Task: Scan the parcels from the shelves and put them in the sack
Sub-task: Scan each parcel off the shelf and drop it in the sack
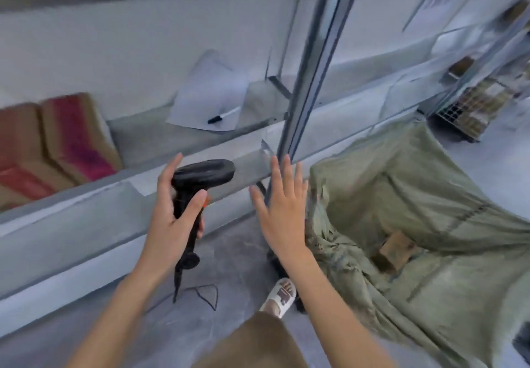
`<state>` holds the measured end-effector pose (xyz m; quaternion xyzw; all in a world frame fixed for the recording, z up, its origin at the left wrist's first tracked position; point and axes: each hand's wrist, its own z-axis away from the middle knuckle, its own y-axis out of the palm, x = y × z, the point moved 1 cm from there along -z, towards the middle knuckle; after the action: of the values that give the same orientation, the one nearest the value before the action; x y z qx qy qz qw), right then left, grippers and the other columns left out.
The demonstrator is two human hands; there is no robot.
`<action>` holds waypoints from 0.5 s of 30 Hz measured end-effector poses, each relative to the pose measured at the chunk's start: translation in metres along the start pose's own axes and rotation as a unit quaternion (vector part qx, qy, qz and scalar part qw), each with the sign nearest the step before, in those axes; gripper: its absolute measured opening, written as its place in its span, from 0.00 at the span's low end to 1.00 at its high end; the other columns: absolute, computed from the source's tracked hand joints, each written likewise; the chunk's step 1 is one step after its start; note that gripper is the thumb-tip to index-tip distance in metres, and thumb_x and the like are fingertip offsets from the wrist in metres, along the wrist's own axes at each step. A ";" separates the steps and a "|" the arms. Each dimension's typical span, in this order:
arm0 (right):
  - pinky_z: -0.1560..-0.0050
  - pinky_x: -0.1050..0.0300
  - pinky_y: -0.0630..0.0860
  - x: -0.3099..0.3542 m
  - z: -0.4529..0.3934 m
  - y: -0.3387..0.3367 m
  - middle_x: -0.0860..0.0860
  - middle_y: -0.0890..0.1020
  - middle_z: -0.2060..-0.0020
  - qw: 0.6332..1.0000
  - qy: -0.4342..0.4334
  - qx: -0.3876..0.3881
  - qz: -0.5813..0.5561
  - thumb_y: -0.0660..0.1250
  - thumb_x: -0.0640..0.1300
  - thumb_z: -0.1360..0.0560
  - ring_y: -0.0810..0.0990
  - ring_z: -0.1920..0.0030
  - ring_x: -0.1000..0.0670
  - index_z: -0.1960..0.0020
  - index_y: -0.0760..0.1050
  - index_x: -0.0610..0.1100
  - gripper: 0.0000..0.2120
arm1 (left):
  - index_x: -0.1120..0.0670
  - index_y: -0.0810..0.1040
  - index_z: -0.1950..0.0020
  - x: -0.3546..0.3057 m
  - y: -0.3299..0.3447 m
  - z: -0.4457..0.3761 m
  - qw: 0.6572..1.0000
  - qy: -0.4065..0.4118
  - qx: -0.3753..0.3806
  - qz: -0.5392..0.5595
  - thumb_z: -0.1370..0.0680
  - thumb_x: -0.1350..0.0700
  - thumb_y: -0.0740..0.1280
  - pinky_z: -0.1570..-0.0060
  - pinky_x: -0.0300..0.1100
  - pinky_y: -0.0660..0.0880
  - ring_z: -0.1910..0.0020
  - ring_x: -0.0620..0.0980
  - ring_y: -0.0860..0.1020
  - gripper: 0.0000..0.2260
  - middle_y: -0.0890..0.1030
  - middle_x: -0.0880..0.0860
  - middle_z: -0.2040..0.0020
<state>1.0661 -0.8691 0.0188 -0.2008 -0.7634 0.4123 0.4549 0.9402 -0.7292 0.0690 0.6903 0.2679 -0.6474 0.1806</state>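
My left hand [169,218] grips the handle of a black barcode scanner [200,178], its cable hanging toward the floor. My right hand [279,204] is open with straight spread fingers, holding nothing, just left of the green sack [430,195]. The sack stands open on the floor at right, and a brown cardboard parcel [394,248] lies inside it. Two brown parcels with red and pink tape [57,144] stand on the shelf at far left.
A grey metal shelf [137,138] runs across the view, with an upright post [312,63] in the middle. A white sheet with a black marker [222,115] lies on the shelf. A rack of small boxes [473,106] stands at back right. My sandalled foot [279,296] is on the floor.
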 end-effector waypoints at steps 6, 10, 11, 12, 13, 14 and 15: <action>0.22 0.39 0.48 0.150 0.044 0.044 0.46 0.56 0.19 0.985 -0.147 0.088 -0.006 0.50 0.63 0.20 0.49 0.19 0.40 0.19 0.55 0.47 0.35 | 0.28 0.61 0.30 -0.013 -0.153 0.088 0.984 0.006 -0.180 -0.002 0.20 0.52 0.65 0.72 0.42 0.74 0.70 0.52 0.74 0.26 0.80 0.56 0.57; 0.22 0.41 0.44 0.243 0.075 0.072 0.48 0.52 0.19 0.958 -0.243 0.150 -0.020 0.46 0.65 0.21 0.44 0.19 0.43 0.18 0.51 0.49 0.36 | 0.25 0.62 0.33 -0.022 -0.233 0.143 0.956 0.018 -0.292 -0.021 0.18 0.56 0.64 0.72 0.41 0.74 0.72 0.51 0.74 0.26 0.80 0.53 0.58; 0.22 0.42 0.43 0.264 0.083 0.078 0.48 0.51 0.18 0.949 -0.267 0.163 -0.027 0.46 0.66 0.22 0.44 0.19 0.44 0.18 0.51 0.50 0.36 | 0.25 0.62 0.33 -0.024 -0.251 0.157 0.947 0.018 -0.319 -0.031 0.18 0.56 0.64 0.72 0.41 0.74 0.72 0.50 0.74 0.27 0.81 0.52 0.58; 0.22 0.43 0.42 0.284 0.092 0.084 0.49 0.51 0.18 0.940 -0.291 0.174 -0.032 0.45 0.66 0.22 0.43 0.19 0.44 0.18 0.50 0.50 0.36 | 0.25 0.62 0.33 -0.026 -0.267 0.171 0.937 0.015 -0.347 -0.039 0.18 0.57 0.64 0.71 0.41 0.74 0.72 0.50 0.74 0.27 0.81 0.52 0.57; 0.22 0.43 0.42 0.307 0.104 0.091 0.49 0.50 0.18 0.929 -0.317 0.186 -0.037 0.44 0.66 0.22 0.42 0.19 0.44 0.18 0.50 0.50 0.36 | 0.25 0.62 0.33 -0.029 -0.285 0.187 0.926 0.013 -0.375 -0.046 0.17 0.58 0.64 0.70 0.41 0.75 0.71 0.51 0.75 0.28 0.81 0.52 0.57; 0.21 0.43 0.41 0.322 0.111 0.097 0.49 0.50 0.18 0.922 -0.331 0.194 -0.042 0.44 0.67 0.22 0.42 0.19 0.45 0.18 0.50 0.50 0.37 | 0.25 0.62 0.32 -0.030 -0.297 0.199 0.918 0.015 -0.393 -0.051 0.17 0.58 0.64 0.70 0.41 0.75 0.71 0.51 0.75 0.28 0.81 0.53 0.57; 0.21 0.43 0.41 0.334 0.118 0.102 0.49 0.50 0.18 0.917 -0.341 0.201 -0.048 0.43 0.67 0.23 0.42 0.19 0.44 0.18 0.50 0.50 0.37 | 0.26 0.62 0.31 -0.031 -0.306 0.208 0.911 0.015 -0.409 -0.054 0.17 0.58 0.64 0.70 0.42 0.75 0.70 0.52 0.75 0.28 0.81 0.54 0.56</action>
<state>0.7891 -0.6351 0.0840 0.0845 -0.7821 0.5781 0.2166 0.5888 -0.6157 0.1095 0.5503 0.5486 -0.4794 0.4078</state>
